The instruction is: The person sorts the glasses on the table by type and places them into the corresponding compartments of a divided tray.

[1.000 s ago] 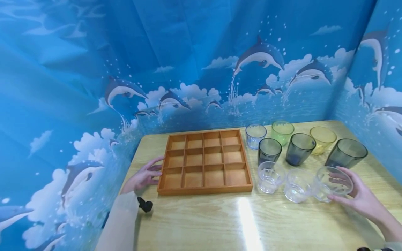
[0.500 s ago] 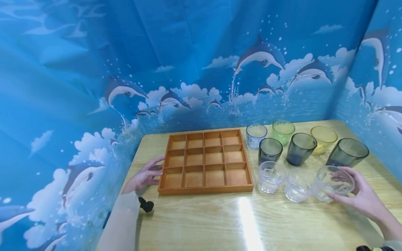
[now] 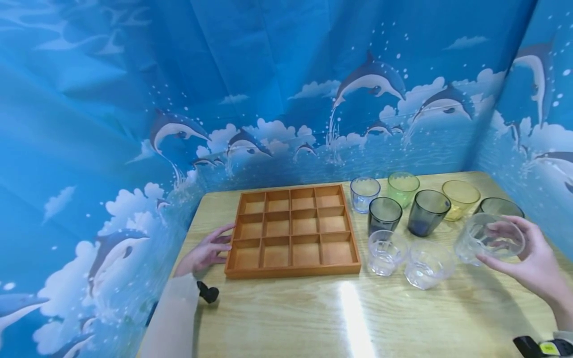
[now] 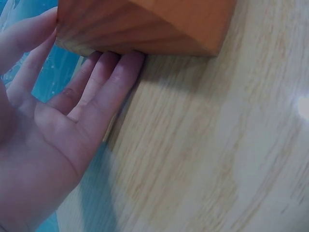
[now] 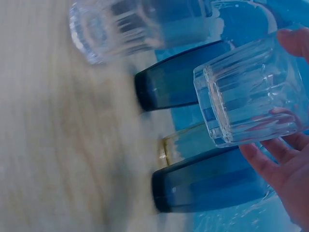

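Observation:
On the right in the head view, my right hand (image 3: pixel 532 253) grips a clear drinking glass (image 3: pixel 490 238), thumb on the near side and fingers round the far side. The right wrist view has this faceted glass (image 5: pixel 251 96) lifted off the table and tilted. My left hand (image 3: pixel 206 253) is at the left side of a divided wooden tray (image 3: pixel 293 271). In the left wrist view its fairly straight fingers (image 4: pixel 108 87) touch the tray's outer wall (image 4: pixel 145 29). Two more clear glasses, a left one (image 3: pixel 384 253) and a right one (image 3: pixel 425 266), stand between tray and right hand.
Behind the clear glasses stand a blue-rimmed glass (image 3: pixel 364 194), a green glass (image 3: pixel 403 189), a yellow glass (image 3: pixel 461 199) and three dark grey tumblers (image 3: pixel 427 214). The held glass partly covers the rightmost tumbler. A blue dolphin-print curtain (image 3: pixel 268 99) borders the wooden table (image 3: pixel 286 318).
The right hand has raised the clear glass and carried it up and to the right, away from the other two clear glasses. The left hand and the tray look unmoved.

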`<state>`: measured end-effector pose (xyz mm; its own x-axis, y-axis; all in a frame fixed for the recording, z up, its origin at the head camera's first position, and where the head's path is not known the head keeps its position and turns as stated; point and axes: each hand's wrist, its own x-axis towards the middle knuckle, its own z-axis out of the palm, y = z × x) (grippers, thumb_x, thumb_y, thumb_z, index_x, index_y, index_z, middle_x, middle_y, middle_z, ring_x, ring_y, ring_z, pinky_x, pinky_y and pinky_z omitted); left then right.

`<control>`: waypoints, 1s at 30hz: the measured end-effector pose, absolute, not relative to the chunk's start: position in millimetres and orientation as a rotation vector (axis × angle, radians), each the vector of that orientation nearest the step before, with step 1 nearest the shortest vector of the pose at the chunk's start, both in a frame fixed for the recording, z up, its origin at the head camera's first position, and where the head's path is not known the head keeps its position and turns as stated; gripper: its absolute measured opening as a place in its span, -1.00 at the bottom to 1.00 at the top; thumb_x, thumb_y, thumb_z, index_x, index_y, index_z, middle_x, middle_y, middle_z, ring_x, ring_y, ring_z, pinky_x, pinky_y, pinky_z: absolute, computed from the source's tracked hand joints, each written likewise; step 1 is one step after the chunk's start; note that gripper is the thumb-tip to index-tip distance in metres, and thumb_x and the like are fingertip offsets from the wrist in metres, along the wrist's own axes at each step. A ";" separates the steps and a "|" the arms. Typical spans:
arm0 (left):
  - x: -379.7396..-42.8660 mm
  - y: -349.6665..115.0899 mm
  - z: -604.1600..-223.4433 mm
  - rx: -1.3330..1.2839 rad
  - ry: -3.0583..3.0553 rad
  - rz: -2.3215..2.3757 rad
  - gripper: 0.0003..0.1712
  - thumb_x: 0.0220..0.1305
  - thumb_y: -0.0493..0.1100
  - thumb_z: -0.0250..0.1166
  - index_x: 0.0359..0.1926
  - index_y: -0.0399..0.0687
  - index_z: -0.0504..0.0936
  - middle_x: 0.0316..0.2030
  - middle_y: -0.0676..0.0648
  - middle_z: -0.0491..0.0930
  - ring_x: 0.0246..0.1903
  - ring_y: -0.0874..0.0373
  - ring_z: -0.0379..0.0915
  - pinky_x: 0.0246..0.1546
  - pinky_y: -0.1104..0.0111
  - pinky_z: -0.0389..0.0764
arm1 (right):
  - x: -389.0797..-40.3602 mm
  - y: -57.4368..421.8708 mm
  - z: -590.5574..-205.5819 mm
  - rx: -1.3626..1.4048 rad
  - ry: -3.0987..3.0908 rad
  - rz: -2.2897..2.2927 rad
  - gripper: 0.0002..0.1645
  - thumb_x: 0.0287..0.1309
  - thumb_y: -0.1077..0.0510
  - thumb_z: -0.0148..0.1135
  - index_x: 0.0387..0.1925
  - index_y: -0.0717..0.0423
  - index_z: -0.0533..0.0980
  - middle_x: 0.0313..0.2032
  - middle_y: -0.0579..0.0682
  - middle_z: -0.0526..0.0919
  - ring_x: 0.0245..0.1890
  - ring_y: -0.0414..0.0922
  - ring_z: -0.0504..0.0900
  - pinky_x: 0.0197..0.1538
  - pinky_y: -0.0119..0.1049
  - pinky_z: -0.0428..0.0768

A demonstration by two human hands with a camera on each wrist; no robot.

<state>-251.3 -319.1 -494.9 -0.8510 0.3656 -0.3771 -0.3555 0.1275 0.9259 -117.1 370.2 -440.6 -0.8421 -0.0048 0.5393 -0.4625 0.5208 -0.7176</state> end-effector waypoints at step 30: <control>-250.5 -318.5 -493.4 0.005 1.880 1.780 -0.23 0.25 -0.27 0.16 0.40 0.26 0.09 0.39 -0.15 -0.08 0.29 -0.18 -0.03 -0.02 -0.04 0.40 | -166.1 299.8 -378.7 0.397 -2.202 1.351 0.23 -0.50 0.72 0.33 0.32 0.14 0.09 -0.05 0.00 0.46 -0.19 -0.24 0.51 -0.21 -0.60 0.47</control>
